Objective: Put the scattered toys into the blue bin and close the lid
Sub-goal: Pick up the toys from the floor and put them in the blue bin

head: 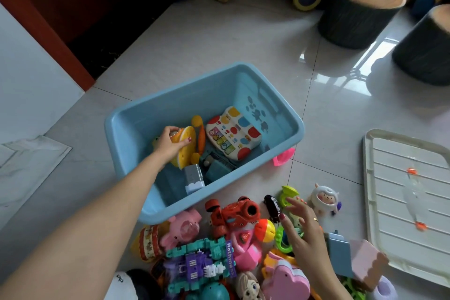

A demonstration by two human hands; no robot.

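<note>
Floor tiles (219,39) lie bare on the far side of the blue bin (170,95), up to two round stools (360,12) at the far right. The bin sits in the middle with its top open and its long side running from near left to far right. Its white lid (379,192) lies flat on the floor to the right, well apart from the bin.

The left hand (170,143) reaches over the bin's near left rim and down inside. Its fingers (168,130) are curled round a yellow round toy (187,146), thumb on the toy's near face. A white toy keyboard (233,134) lies just to the right, tilted against the far wall, beside an orange carrot toy (201,140).

The right hand (304,229) hovers over the toy pile near the bin. Its fingers (292,202) are spread apart and hold nothing; the tips are just above a green rattle (288,192) and a black toy car (272,207). A red robot car (233,212) lies to the left, touching the bin's near wall.
</note>
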